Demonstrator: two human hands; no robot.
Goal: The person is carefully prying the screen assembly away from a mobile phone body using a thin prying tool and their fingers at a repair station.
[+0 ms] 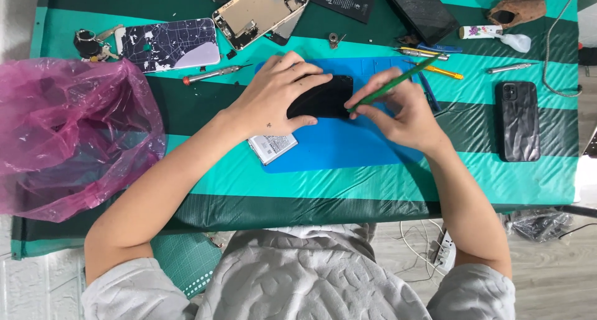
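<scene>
The black phone (323, 96) lies flat on the blue mat (348, 149), mostly under your left hand (273, 96), whose fingers are spread and pressed down over its near end. Your right hand (398, 112) sits just beside the phone's other end and pinches a green tool (398, 79) like a pen, its tip touching the phone's edge right by your left fingertips.

That closeness is the first risk. If the tip slips off the edge, it likely runs straight into those fingers, because they lie in its line of push. I judge a slip more likely if you lean hard, since the phone's smooth face gives the tip little to bite on.

The second risk is the phone itself. Too steep an angle or too much force at that edge could crack the glass or gouge what lies beneath; I cannot tell how deep the tip sits.

Just below your left wrist, a small white battery (272, 147) rests half on the mat. A sliding forearm could knock or press it, and a dented battery is a hazard.

Beyond your right hand, a yellow tool (443, 71) and other loose tools lie near; a quick pull-back of that hand may scatter them.
</scene>
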